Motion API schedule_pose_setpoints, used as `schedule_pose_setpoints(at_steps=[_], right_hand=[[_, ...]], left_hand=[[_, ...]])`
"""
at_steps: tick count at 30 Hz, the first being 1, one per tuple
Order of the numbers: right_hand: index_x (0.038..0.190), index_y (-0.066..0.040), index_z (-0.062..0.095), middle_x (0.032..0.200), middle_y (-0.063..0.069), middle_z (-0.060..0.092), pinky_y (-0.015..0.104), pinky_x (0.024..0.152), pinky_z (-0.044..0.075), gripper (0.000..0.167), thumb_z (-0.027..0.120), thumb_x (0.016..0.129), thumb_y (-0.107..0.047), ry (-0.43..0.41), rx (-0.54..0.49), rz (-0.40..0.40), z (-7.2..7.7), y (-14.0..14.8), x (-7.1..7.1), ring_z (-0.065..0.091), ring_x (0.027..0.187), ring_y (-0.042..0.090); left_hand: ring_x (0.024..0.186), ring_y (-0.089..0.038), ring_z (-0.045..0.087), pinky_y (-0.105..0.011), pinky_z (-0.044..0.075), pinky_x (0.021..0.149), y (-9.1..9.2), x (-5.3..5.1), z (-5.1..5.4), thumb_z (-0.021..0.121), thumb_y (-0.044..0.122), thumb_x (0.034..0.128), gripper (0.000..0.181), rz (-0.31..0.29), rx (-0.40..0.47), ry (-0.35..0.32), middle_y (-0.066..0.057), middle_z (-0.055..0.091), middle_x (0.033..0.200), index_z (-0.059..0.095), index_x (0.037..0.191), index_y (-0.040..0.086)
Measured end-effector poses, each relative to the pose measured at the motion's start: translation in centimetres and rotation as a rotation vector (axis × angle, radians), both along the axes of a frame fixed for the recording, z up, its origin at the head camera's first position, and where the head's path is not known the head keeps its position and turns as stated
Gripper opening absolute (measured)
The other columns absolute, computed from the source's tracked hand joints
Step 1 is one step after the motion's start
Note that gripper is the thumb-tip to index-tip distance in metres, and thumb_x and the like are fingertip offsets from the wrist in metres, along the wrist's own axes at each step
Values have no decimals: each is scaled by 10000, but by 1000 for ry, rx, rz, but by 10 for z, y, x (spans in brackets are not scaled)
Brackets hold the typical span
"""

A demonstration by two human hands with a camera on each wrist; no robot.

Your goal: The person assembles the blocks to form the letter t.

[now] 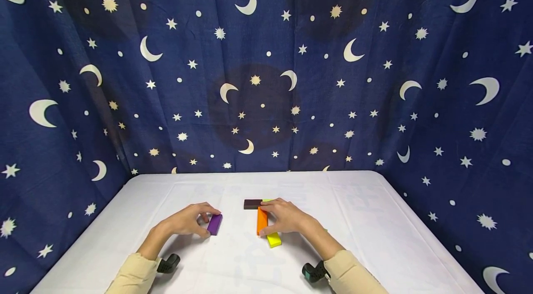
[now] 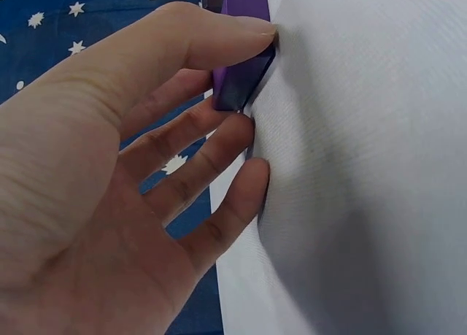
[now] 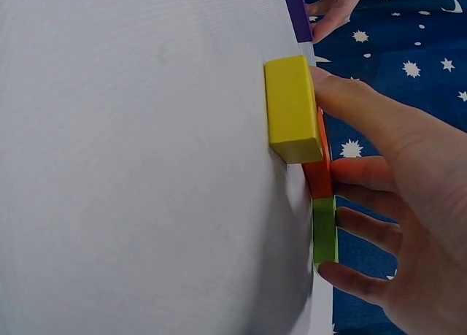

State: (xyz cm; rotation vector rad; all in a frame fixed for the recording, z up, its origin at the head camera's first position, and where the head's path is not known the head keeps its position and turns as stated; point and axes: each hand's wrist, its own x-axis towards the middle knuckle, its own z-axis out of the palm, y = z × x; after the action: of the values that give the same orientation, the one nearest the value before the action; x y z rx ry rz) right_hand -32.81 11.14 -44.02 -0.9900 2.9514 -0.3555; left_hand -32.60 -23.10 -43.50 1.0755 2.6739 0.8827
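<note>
My left hand (image 1: 187, 220) pinches a purple block (image 1: 214, 224) lengthwise, thumb at the near end and index finger at the far end. In the left wrist view the thumb crosses the purple block (image 2: 244, 79), while the other fingers are loosely bent beside it. An orange block (image 1: 262, 221) is held the same way by my right hand (image 1: 289, 217). Beside its near end lies a yellow block (image 1: 273, 240), partly covered by the hand. A yellow-green block (image 3: 325, 229) sits near the right fingertips in the right wrist view.
Just behind the orange block lies a dark brown block (image 1: 252, 204), end to end with the yellow-green one. All rest on a white-covered table (image 1: 225, 266). A dark blue curtain (image 1: 266, 100) with moons and stars surrounds the table's back and sides.
</note>
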Motion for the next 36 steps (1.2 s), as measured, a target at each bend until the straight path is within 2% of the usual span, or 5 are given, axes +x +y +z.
schedule_pose_setpoints(at_steps=[4, 13, 19, 25, 36], right_hand=[[1408, -174, 548, 1460, -19, 536, 474, 1110, 389, 827, 723, 756, -651, 4, -1, 5, 0, 0, 0, 484, 1346, 225], [1414, -170, 542, 1468, -17, 528, 469, 1115, 387, 834, 722, 756, -650, 4, -2, 11, 0, 1, 0, 477, 1355, 225], [1420, -174, 535, 1476, -22, 519, 474, 1115, 385, 829, 723, 762, -642, -3, -6, 12, -1, 1, 0, 470, 1359, 222], [1413, -157, 541, 1471, -10, 526, 453, 1116, 388, 823, 727, 766, -631, 10, -14, 28, -1, 1, 0, 479, 1352, 223], [1413, -156, 540, 1477, -6, 519, 440, 1119, 391, 826, 715, 769, -643, 8, 3, 26, -2, 2, -1, 479, 1351, 232]], left_hand=[[890, -238, 615, -255, 463, 706, 2, 0, -2, 822, 126, 684, 626, 1, 7, 38, -96, 650, 1113, 625, 1265, 0], [870, -255, 607, -281, 467, 731, 9, -2, -2, 815, 113, 700, 609, 27, 18, 51, -76, 644, 1108, 624, 1264, -9], [852, -231, 619, -288, 481, 735, 16, -7, -3, 816, 117, 695, 597, 21, 40, 90, -79, 658, 1089, 636, 1248, -15], [861, -226, 627, -291, 492, 742, 24, -11, -4, 809, 109, 692, 590, 11, 48, 90, -86, 656, 1105, 641, 1242, -22], [881, -250, 627, -351, 497, 765, 37, -21, -1, 809, 125, 698, 592, 47, 14, 110, -72, 655, 1103, 646, 1254, 4]])
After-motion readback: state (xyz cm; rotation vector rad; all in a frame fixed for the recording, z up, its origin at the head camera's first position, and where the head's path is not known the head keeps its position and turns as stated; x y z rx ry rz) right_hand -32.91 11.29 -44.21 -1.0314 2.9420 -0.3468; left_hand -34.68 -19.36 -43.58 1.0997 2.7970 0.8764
